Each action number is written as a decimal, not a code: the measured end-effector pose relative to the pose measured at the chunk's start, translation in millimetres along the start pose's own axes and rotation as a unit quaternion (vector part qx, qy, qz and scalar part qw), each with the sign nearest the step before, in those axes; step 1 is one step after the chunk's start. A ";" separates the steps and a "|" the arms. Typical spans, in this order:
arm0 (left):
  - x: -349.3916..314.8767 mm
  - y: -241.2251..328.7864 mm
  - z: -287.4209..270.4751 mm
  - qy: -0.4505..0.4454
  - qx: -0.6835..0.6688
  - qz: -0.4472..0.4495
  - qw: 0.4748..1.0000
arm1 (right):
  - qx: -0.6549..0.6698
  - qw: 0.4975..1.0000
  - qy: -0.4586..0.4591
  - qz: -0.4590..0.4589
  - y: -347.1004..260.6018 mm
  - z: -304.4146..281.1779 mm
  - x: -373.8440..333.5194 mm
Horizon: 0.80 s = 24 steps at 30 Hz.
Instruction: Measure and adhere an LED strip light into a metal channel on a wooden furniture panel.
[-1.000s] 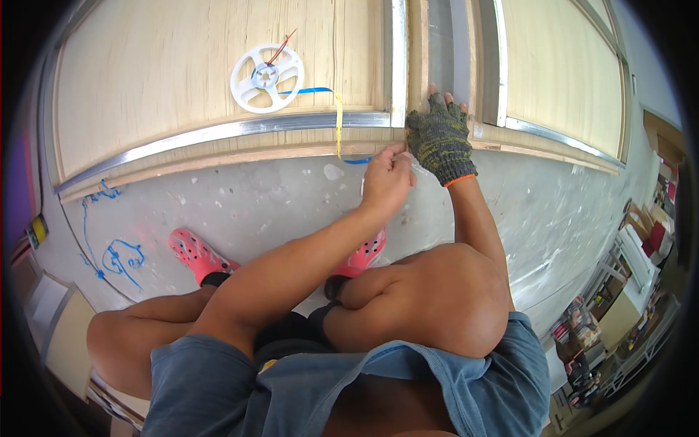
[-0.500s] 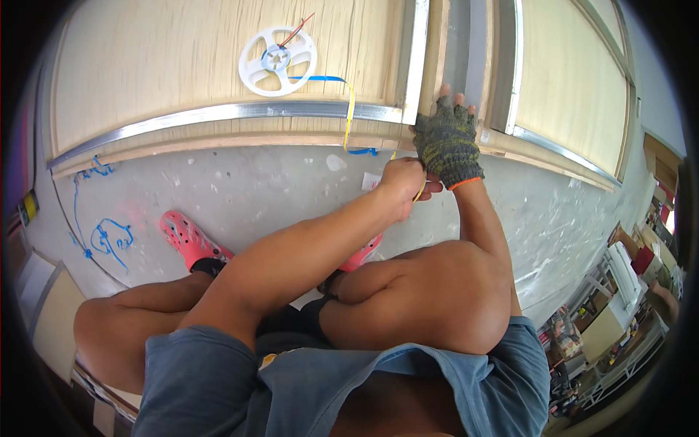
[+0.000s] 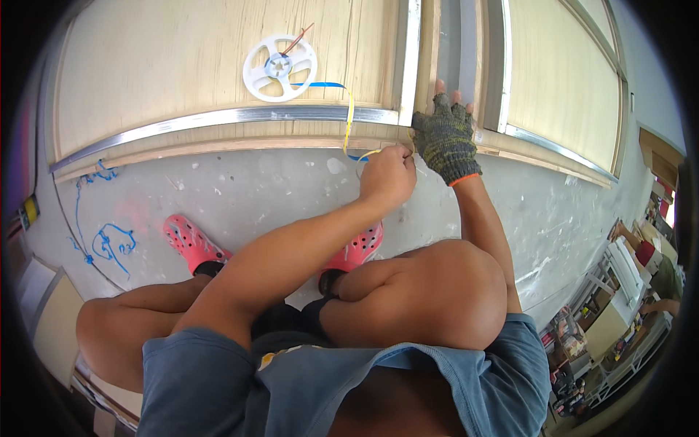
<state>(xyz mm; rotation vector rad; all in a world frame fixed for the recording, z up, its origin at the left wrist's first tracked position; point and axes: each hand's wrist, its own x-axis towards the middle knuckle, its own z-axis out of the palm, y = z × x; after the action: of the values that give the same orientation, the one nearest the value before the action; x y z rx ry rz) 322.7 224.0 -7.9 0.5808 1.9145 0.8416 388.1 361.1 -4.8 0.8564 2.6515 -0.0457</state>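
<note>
My bare left hand (image 3: 389, 175) is closed at the near edge of the wooden panel (image 3: 182, 65), its thumb and fingertips pinching a thin LED strip (image 3: 350, 116). The strip is yellow on one face and blue on the other. It hangs in a twisted loop from a white spoked reel (image 3: 251, 76), which lies flat on the panel with a red wire sticking out. My right hand (image 3: 445, 138), in a dark grey-green fingerless glove with an orange cuff, lies over the panel frame with fingers outstretched. Its thumb side is close to my left fingertips.
Metal channels (image 3: 218, 116) run along the panel and up beside a gap at my right hand. Blue strip scraps (image 3: 114, 240) lie on the speckled grey floor (image 3: 240, 186). My feet are in pink clogs (image 3: 191, 240). Shelving with mixed goods (image 3: 619, 298) stands at the far right.
My left hand has moved up and left from beneath my right wrist to the panel edge, still holding the strip. The right hand stays almost in place.
</note>
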 end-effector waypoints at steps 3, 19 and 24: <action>-3.0 1.7 -3.4 0.022 0.036 0.065 0.997 | -0.046 0.986 0.117 -0.107 19.3 14.8 6.2; -6.1 2.0 -19.1 0.007 0.136 0.043 0.990 | -0.058 0.966 -0.141 -0.210 31.3 -17.3 32.4; 17.6 3.9 -37.6 0.037 0.198 0.082 0.976 | -0.019 0.978 -0.119 -0.171 32.9 -19.4 28.2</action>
<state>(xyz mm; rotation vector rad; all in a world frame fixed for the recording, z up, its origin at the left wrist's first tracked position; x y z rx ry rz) 281.4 226.8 -2.5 0.9691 2.1413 0.5895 379.4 406.4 6.3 0.3490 2.5289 -0.1703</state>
